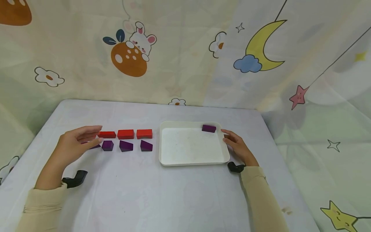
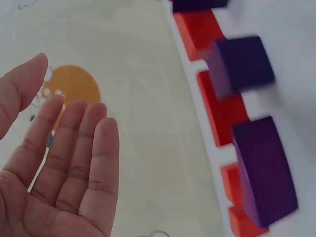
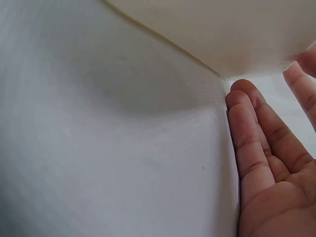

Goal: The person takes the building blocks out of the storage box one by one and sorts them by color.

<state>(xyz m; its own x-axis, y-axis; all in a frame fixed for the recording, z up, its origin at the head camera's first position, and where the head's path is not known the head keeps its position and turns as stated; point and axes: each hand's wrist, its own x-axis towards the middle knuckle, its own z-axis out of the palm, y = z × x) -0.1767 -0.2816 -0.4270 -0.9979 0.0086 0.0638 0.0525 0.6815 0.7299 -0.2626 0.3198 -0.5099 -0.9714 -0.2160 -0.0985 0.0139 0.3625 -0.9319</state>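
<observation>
My left hand (image 1: 72, 143) hovers over the left end of two rows of blocks, its fingers extended and nothing held. In the left wrist view, its fingers (image 2: 103, 163) are straight and apart from the blocks. The back row has red blocks (image 1: 125, 134); the front row has several purple blocks (image 1: 126, 146), the leftmost partly hidden by the hand. My right hand (image 1: 239, 146) is at the right side of a white tray (image 1: 194, 162), straight fingers (image 3: 247, 133) beside its outer wall. One purple block (image 1: 208, 128) lies inside the tray's back right corner.
The white-covered table (image 1: 162, 199) has its back edge against a hanging cloth (image 1: 179, 64) with cartoon prints. A black wrist camera (image 1: 76, 179) sits at the left wrist and another black camera (image 1: 235, 167) at the right wrist.
</observation>
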